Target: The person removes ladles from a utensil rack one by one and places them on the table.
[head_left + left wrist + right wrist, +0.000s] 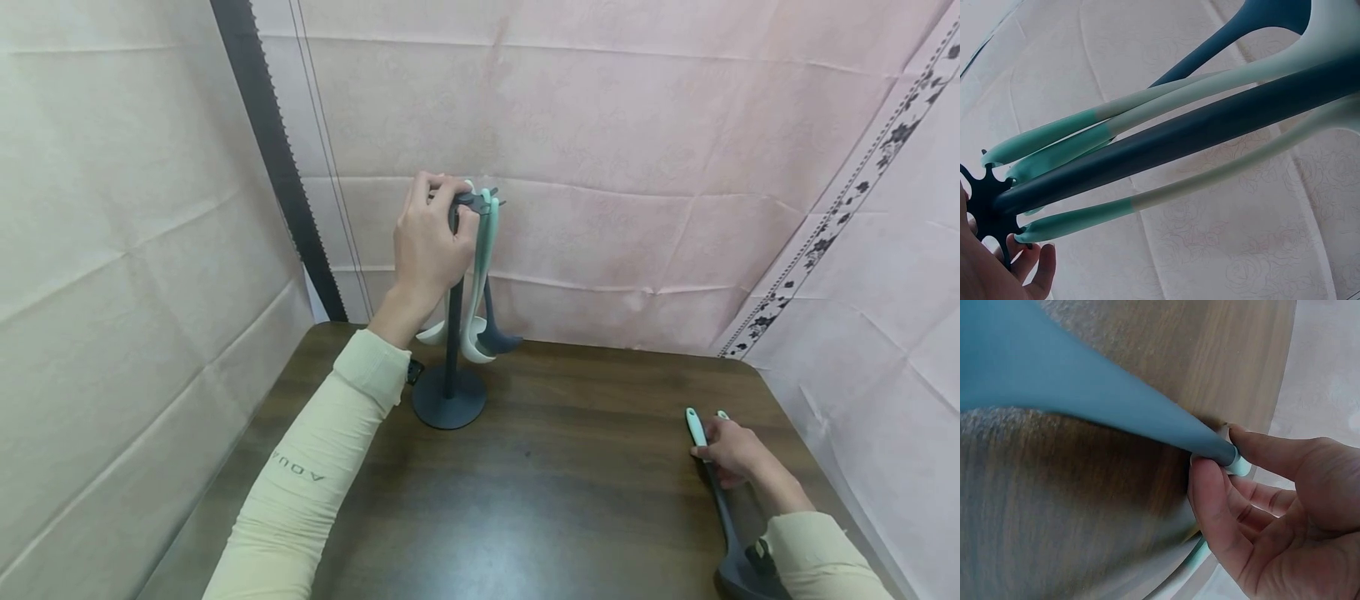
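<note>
fingers of the right hand (731, 454) pinch the pale green handle of a dark utensil (723, 508) that lies flat on the table (570, 483), its broad head back by that wrist. it looks light, with a stiff shaft and probably a slightly rubbery, grippy handle; the handle end, where the pinch already sits, is the natural hold. the left hand (429, 242), well apart and further from the body, curls around the notched top of the utensil stand (450, 398), closed on it. under that hand hang three mint-and-white utensils (1147, 125) and one dark one, as far as i can count, so likely four hung and one on the table. one stand, one table.
</note>
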`<move>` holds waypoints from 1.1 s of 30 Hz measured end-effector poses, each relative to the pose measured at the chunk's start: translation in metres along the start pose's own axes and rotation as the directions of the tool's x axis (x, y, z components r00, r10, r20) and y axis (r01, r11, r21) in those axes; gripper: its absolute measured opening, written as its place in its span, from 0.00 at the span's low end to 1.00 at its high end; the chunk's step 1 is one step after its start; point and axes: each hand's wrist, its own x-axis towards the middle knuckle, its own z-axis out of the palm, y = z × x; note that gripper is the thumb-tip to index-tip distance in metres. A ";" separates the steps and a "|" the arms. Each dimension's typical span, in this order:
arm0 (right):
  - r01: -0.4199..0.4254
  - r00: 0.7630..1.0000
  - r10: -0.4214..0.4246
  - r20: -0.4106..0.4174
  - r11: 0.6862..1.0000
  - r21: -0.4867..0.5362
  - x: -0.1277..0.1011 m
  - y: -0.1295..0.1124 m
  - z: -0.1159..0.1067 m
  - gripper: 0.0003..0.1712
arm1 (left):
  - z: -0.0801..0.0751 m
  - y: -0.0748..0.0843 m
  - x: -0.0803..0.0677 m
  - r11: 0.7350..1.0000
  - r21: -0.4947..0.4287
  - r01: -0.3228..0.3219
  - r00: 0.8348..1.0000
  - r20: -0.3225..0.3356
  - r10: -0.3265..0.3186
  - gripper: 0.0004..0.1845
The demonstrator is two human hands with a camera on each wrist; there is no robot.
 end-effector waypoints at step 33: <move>-0.058 0.998 0.059 0.031 0.998 -0.020 0.008 -0.001 0.002 0.26 | -0.002 -0.001 0.000 0.999 -0.011 -0.031 0.998 -0.047 0.030 0.24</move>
